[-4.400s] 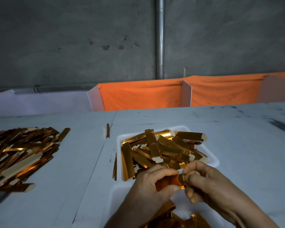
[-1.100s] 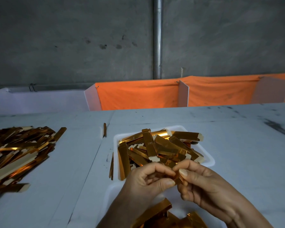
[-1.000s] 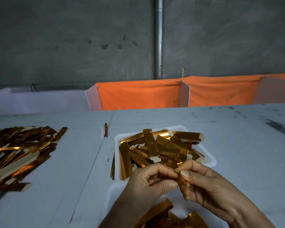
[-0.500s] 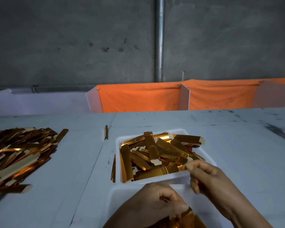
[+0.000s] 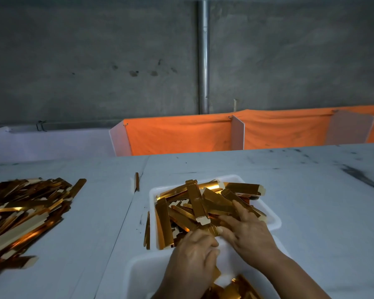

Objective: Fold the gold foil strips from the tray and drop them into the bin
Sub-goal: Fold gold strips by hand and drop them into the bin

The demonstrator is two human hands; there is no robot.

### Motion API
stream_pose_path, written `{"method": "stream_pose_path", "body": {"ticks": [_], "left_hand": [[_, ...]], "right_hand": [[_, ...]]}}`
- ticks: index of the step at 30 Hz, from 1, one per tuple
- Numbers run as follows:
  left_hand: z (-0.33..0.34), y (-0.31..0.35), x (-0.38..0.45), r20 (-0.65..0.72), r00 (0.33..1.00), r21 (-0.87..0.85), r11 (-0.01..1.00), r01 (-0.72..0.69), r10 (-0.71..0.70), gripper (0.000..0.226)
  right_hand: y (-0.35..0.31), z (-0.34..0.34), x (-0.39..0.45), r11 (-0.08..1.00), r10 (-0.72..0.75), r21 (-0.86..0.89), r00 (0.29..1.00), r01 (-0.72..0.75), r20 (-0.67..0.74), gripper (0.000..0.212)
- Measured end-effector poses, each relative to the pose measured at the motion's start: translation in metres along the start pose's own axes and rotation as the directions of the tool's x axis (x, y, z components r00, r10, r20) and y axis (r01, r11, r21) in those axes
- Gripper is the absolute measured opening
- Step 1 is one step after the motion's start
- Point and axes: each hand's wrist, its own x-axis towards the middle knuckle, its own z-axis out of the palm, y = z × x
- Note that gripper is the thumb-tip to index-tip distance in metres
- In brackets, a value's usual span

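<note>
Strips (image 5: 205, 203) of gold foil fill the white tray (image 5: 275, 223) (no writing readable on any). The right hand (image 5: 244, 230) lies on them, fingers spread and nearly straight. The left hand (image 5: 192, 255), fingers bent, reaches their near edge; its grip cannot be told. The bin (image 5: 136, 275) sits nearest, holding folded pieces

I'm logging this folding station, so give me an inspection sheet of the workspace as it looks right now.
Surface: pale table, dark smudges at right.
Job's things: white tray heaped with gold foil strips; white bin nearest, folded pieces inside.
Clutter: loose strip pile at left; stray strips beside the tray.
Grippers: right hand reaches among tray strips; left hand over the bin, grip unclear.
Cables: nothing seen.
Surroundings: concrete wall, metal pipe, orange cloth.
</note>
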Motion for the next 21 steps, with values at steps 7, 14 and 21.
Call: {"method": "stream_pose_path", "body": {"ticks": [7,14,21], "left_hand": [[0.0,-0.001,0.003,0.02,0.999,0.002,0.999,0.037,-0.037,0.031],[0.002,0.001,0.004,0.009,1.0,-0.015,0.999,0.03,-0.029,0.029],[-0.005,0.008,0.002,-0.005,0.991,-0.103,0.986,0.131,-0.133,0.027]], "right_hand": [[-0.001,-0.004,0.025,0.999,-0.007,-0.044,0.989,0.013,0.145,0.039],[0.013,-0.001,0.014,0.928,0.13,0.372,0.948,-0.013,-0.291,0.016],[0.008,-0.036,-0.008,0.578,0.45,0.815,0.852,-0.051,-0.266,0.021]]}}
